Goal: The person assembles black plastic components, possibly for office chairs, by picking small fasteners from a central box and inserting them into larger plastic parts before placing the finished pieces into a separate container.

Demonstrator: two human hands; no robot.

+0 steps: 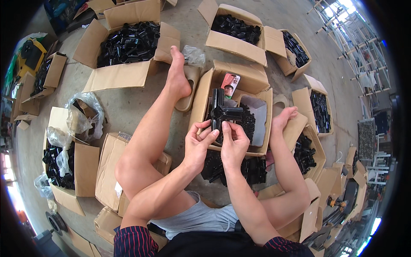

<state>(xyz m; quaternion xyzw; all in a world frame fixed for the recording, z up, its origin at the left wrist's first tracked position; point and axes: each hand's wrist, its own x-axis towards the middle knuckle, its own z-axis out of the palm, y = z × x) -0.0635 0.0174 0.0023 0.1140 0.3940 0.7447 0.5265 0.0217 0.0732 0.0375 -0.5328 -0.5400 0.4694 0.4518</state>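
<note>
A glossy black tubular connector (218, 112), with one arm pointing away from me and another to the right, is held up in front of me. My left hand (198, 143) is closed on its lower left side, fingers curled and thumb against the tube. On the lower right, my right hand (234, 142) pinches the same connector. Directly beneath it stands an open cardboard box (201, 96) with small black parts (248, 122) and a grey-white tray (258, 122) inside. A phone (230, 81) leans against the box's far wall.
Open cartons of black tubular parts surround me, including a large one (128, 43) at far left and another (237, 30) beyond. More black parts (252, 170) lie between my legs. Plastic bags (87, 115) sit at left; metal racks (355, 47) stand at far right.
</note>
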